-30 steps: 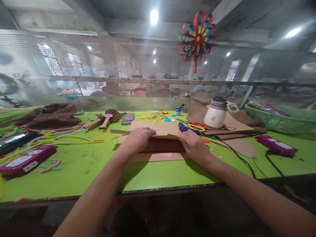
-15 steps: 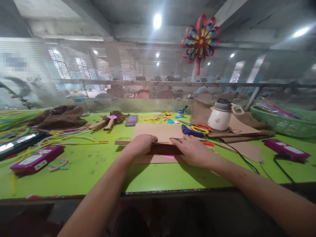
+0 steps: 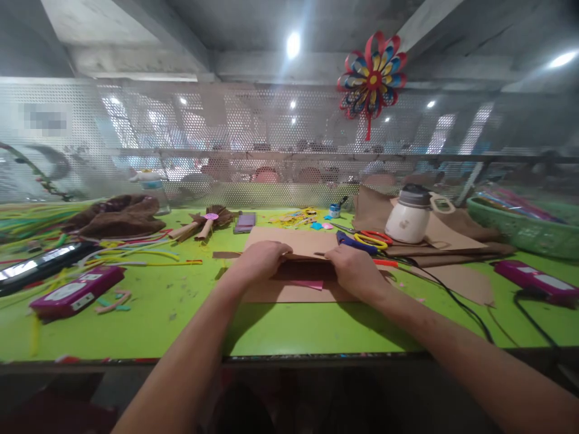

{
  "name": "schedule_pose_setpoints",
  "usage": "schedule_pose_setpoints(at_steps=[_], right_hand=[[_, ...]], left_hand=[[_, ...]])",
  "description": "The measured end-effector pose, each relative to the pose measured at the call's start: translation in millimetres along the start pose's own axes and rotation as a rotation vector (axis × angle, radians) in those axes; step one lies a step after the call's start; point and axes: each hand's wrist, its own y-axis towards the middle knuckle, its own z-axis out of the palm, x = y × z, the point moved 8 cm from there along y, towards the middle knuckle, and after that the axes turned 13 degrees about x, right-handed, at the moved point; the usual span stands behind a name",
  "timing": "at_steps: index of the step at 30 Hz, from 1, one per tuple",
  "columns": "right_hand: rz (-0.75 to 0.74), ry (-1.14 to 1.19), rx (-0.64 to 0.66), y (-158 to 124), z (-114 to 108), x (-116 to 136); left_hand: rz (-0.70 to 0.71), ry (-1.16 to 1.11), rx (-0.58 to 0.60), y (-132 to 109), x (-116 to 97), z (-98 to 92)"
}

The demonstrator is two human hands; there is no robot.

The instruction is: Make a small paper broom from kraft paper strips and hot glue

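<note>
A sheet of brown kraft paper (image 3: 298, 239) lies in front of me with its near part lifted into a raised fold. My left hand (image 3: 265, 260) is closed on the left part of that fold, thumb tucked out of sight. On the right, my right hand (image 3: 357, 268) pinches the same fold, its fingers curled. Below the fold a dark gap shows, with a pink paper piece (image 3: 310, 284) on the lower brown layer (image 3: 294, 294). A narrow brown strip (image 3: 225, 255) sticks out to the left of my left hand.
Scissors with yellow handles (image 3: 371, 241), a blue-handled tool (image 3: 350, 243) and a white bottle (image 3: 408, 218) stand right of the paper. Purple power strips (image 3: 78, 292) lie at both sides. A green basket (image 3: 520, 226) is far right; a brown paper bouquet (image 3: 205, 226) lies back left.
My right hand's fingers have gone from spread over the fold to curled in a pinch. The pink piece shows more clearly. The whole view has shifted slightly.
</note>
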Motion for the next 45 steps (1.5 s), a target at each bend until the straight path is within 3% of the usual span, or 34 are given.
schedule_pose_setpoints(at_steps=[9, 20, 29, 39, 45], right_hand=[[0.039, 0.071, -0.239, -4.4, -14.6, -14.6], [0.033, 0.123, -0.244, -5.6, -12.6, -15.1], [-0.043, 0.086, 0.001, -7.2, 5.1, 2.9], [-0.165, 0.04, 0.108, -6.2, 25.0, 11.3], [-0.168, 0.051, 0.089, -6.2, 18.6, 13.1]], left_hand=[[-0.073, 0.147, -0.177, -9.8, -8.3, -36.3], [-0.073, 0.174, -0.17, -8.2, -11.5, -42.5], [-0.054, 0.045, -0.005, -8.1, -5.7, -9.9], [-0.046, -0.035, 0.143, -5.5, -2.3, 12.2], [-0.075, -0.092, 0.173, -5.0, -2.1, 14.3]])
